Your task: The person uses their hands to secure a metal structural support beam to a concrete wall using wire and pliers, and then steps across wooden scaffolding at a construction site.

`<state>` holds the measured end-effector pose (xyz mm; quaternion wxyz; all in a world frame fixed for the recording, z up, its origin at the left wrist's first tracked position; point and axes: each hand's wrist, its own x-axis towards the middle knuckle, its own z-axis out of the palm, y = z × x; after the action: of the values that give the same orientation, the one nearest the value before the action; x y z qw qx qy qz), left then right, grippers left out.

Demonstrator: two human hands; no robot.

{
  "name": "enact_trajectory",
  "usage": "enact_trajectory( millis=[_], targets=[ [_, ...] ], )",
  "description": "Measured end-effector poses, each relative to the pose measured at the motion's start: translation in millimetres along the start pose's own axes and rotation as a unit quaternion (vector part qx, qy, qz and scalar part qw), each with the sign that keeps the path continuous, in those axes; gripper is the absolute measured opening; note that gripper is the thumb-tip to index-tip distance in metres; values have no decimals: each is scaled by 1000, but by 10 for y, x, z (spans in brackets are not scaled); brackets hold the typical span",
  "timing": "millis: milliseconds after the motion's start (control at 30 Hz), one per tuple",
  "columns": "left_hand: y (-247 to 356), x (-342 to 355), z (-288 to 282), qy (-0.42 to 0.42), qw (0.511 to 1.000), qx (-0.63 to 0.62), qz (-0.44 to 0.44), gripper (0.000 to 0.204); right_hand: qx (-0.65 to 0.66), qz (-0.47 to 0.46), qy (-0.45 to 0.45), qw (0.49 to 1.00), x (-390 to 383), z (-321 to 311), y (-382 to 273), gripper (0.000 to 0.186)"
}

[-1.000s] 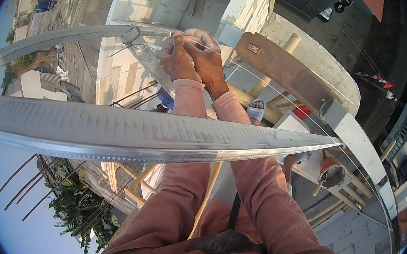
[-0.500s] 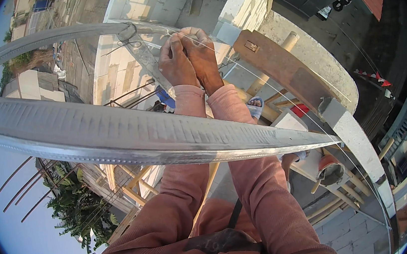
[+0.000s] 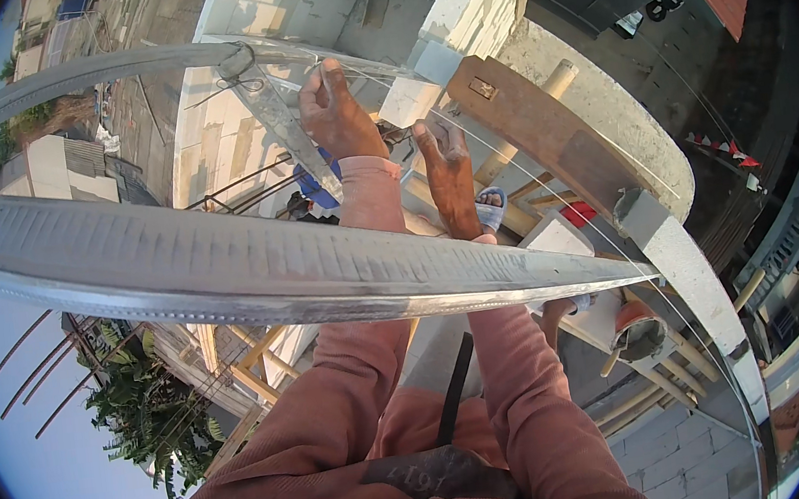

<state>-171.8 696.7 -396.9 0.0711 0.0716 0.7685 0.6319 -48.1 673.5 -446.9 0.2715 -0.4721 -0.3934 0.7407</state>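
Note:
My left hand (image 3: 343, 118) is raised at the far grey metal channel (image 3: 127, 66), its fingers curled and thumb up, closed on a thin white string (image 3: 555, 186). That string stretches down to the right past the near metal channel's end. Lower and to the right, my right hand (image 3: 450, 177) is apart from the left, thumb and fingers separated, just below the string. Nothing shows clearly between its fingers. The near metal channel (image 3: 274, 269) crosses over both my forearms. Thin wire (image 3: 237, 63) is wound round the far channel where a metal strut joins it.
A brown board (image 3: 542, 120) lies along the curved concrete edge on the right. Below are wooden poles (image 3: 553, 84), a bucket (image 3: 640, 332) and a sandalled foot (image 3: 491, 207). Rebar ends (image 3: 23, 361) stick out at left. Block walls (image 3: 481, 13) stand ahead.
My hands, together at the string before, have come apart. The right has drawn back down and to the right, while the left stays near the far channel.

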Motion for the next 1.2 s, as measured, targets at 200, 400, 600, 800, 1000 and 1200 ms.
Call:
enact_trajectory(
  millis=[200,400,600,800,1000,1200],
  targets=[
    [-157,40,-6,15,1000,-8,12,56,-61,20,-4,998,-503,-406,410,53],
    [-236,48,37,25,998,-31,44,52,-206,-82,-52,974,-818,-808,1071,54],
    [-251,105,-34,33,996,31,77,47,-230,-41,-45,971,-1026,-912,1212,50],
    [-170,78,-12,26,997,31,59,40,-142,59,-60,986,-1092,-1065,1435,48],
    [-261,101,14,18,997,33,64,39,-20,72,-110,991,-1215,-1301,1250,36],
    [-255,132,26,9,996,43,78,42,-190,102,-93,972,-1400,-1683,1042,40]
  ],
)
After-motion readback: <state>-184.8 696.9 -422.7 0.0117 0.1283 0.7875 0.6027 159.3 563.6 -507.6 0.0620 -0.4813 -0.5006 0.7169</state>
